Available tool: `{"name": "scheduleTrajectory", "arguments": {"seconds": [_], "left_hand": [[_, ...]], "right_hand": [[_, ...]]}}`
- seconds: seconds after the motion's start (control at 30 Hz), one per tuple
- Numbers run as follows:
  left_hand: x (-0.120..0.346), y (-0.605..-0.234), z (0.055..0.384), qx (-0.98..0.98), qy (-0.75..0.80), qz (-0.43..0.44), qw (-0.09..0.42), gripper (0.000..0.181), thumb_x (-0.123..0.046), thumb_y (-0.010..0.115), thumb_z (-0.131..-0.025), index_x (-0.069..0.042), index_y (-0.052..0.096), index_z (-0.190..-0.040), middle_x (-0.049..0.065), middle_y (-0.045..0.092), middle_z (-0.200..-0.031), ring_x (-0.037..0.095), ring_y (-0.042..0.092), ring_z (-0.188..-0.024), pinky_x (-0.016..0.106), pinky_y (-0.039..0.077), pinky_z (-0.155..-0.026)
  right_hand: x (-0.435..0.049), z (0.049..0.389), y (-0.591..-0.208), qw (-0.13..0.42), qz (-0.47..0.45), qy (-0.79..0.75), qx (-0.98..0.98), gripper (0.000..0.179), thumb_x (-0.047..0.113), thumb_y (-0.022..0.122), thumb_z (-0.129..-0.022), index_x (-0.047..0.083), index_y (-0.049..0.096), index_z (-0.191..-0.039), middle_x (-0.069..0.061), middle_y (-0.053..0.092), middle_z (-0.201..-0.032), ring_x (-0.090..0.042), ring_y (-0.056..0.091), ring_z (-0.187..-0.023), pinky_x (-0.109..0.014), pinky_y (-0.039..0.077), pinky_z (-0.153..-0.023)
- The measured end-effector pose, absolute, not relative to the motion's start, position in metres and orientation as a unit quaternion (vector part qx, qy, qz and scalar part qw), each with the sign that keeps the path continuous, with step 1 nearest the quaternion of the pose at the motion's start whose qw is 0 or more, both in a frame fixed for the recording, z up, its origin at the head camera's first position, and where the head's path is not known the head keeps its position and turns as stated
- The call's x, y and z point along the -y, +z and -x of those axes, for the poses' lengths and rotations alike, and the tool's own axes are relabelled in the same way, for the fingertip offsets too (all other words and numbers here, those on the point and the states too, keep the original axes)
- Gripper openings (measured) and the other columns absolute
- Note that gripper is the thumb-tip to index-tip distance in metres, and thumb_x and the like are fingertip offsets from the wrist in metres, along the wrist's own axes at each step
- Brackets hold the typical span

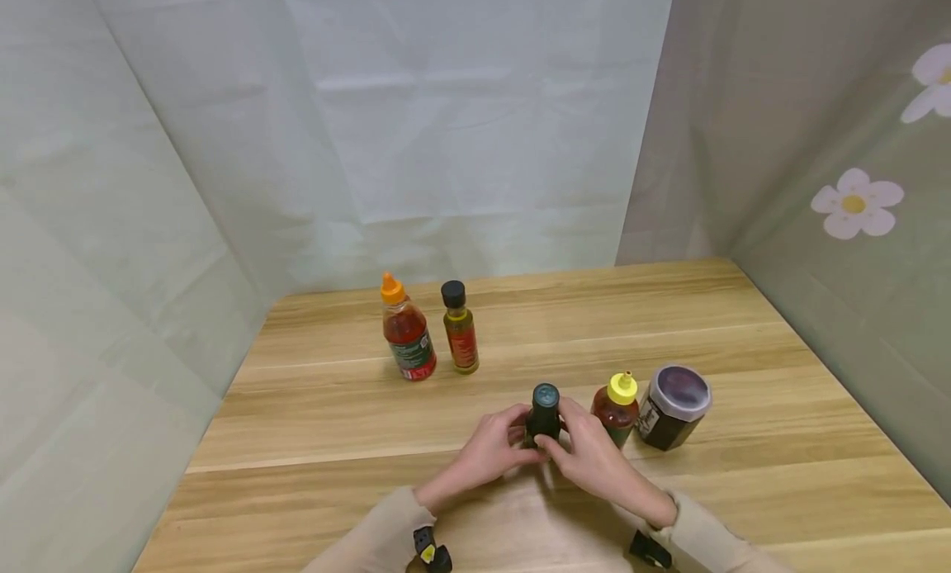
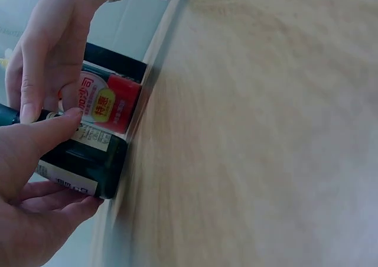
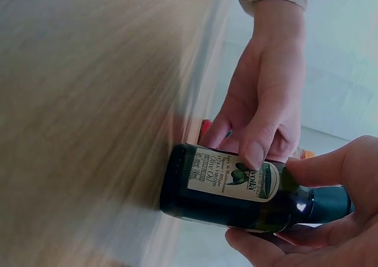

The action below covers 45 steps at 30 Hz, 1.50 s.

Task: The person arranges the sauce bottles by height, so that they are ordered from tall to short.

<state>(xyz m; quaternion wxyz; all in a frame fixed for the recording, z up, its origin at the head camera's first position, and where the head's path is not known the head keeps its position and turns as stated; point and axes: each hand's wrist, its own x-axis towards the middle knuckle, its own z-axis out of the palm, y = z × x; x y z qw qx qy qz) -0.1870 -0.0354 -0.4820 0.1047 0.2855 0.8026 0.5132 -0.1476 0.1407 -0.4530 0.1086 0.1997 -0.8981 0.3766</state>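
Near the front edge of the tabletop [image 1: 334,441], a little right of centre, the head view has both hands closed round a small dark olive oil bottle [image 1: 543,416] standing upright, its dark cap toward the camera. Left hand [image 1: 494,449] grips it from the left, right hand [image 1: 590,453] from the right, fingers curled on the body. Just right of the hands: a red sauce bottle with yellow cap [image 1: 617,406], then a dark jar with a clear lid [image 1: 673,406], side by side. Well apart, toward the back edge left of centre: a red sauce bottle with orange cap [image 1: 405,329] and a small bottle with black cap [image 1: 460,329], near each other. Pale sleeves at both wrists. Left wrist view: thumb and fingers of the left hand [image 2: 29,178] pinch the bottle [image 2: 88,160] low on its body; the right hand [image 2: 53,54] wraps it from the other side; a red-and-white label of another container [image 2: 109,104] shows directly behind, detail the head view lacks. Right wrist view: front label reads "Olive Oil" on the bottle [image 3: 236,187]; the right hand [image 3: 319,220] holds the neck end, the left hand [image 3: 266,101] presses a thumb on the label. Wood grain blurred in both wrist views. Surface: light planked wood. Room: pale creased sheeting on the back and left, grey fabric with white flowers [image 1: 854,201] on the right.
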Motion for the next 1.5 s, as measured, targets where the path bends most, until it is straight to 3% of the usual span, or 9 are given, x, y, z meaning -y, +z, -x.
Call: {"name": "scheduleTrajectory", "arguments": {"seconds": [0.47, 0.73, 0.97, 1.2, 1.37, 1.5], "left_hand": [[0.032, -0.475, 0.185, -0.826, 0.475, -0.290, 0.088, 0.046, -0.016, 0.078, -0.082, -0.005, 0.058, -0.122, 0.016, 0.068, -0.118, 0.024, 0.066, -0.110, 0.024, 0.054, -0.091], [0.032, -0.474, 0.187, -0.840, 0.455, -0.282, 0.089, 0.045, -0.015, 0.080, -0.079, -0.001, 0.060, -0.118, 0.016, 0.069, -0.115, 0.025, 0.067, -0.107, 0.022, 0.055, -0.087], [0.031, -0.472, 0.187, -0.837, 0.455, -0.290, 0.095, 0.044, -0.013, 0.080, -0.079, 0.000, 0.061, -0.117, 0.018, 0.067, -0.118, 0.028, 0.067, -0.108, 0.022, 0.055, -0.087], [0.030, -0.472, 0.187, -0.829, 0.473, -0.279, 0.109, 0.045, -0.013, 0.081, -0.077, 0.000, 0.062, -0.116, 0.019, 0.068, -0.116, 0.030, 0.067, -0.107, 0.022, 0.056, -0.085], [0.030, -0.472, 0.187, -0.832, 0.469, -0.279, 0.103, 0.046, -0.014, 0.082, -0.077, -0.001, 0.062, -0.116, 0.017, 0.069, -0.114, 0.027, 0.068, -0.105, 0.018, 0.055, -0.083], [0.029, -0.471, 0.187, -0.834, 0.467, -0.275, 0.106, 0.048, -0.015, 0.082, -0.076, -0.001, 0.062, -0.117, 0.017, 0.069, -0.116, 0.027, 0.068, -0.105, 0.019, 0.055, -0.082]], "right_hand": [[-0.142, 0.148, -0.448, 0.105, -0.210, 0.362, 0.902, 0.034, 0.006, 0.075, -0.082, 0.005, 0.058, -0.111, -0.009, 0.066, -0.103, -0.026, 0.067, -0.101, -0.037, 0.059, -0.080], [-0.145, 0.145, -0.445, 0.089, -0.218, 0.347, 0.908, 0.039, 0.005, 0.072, -0.083, 0.003, 0.056, -0.119, -0.011, 0.065, -0.109, -0.026, 0.065, -0.105, -0.041, 0.057, -0.085], [-0.147, 0.139, -0.438, 0.109, -0.212, 0.332, 0.913, 0.043, 0.006, 0.072, -0.083, 0.002, 0.054, -0.122, -0.013, 0.063, -0.112, -0.029, 0.063, -0.106, -0.043, 0.056, -0.085], [-0.148, 0.123, -0.425, 0.170, -0.202, 0.289, 0.920, 0.062, 0.009, 0.074, -0.083, -0.005, 0.044, -0.135, -0.019, 0.059, -0.122, -0.032, 0.061, -0.110, -0.046, 0.055, -0.088], [-0.153, 0.117, -0.414, 0.239, -0.207, 0.312, 0.896, 0.063, 0.001, 0.073, -0.080, 0.002, 0.046, -0.137, -0.012, 0.061, -0.118, -0.020, 0.064, -0.095, -0.033, 0.058, -0.077], [-0.160, 0.117, -0.405, 0.323, -0.225, 0.362, 0.845, 0.053, -0.008, 0.066, -0.080, -0.001, 0.053, -0.130, -0.012, 0.063, -0.113, -0.020, 0.066, -0.096, -0.022, 0.058, -0.078]]}}
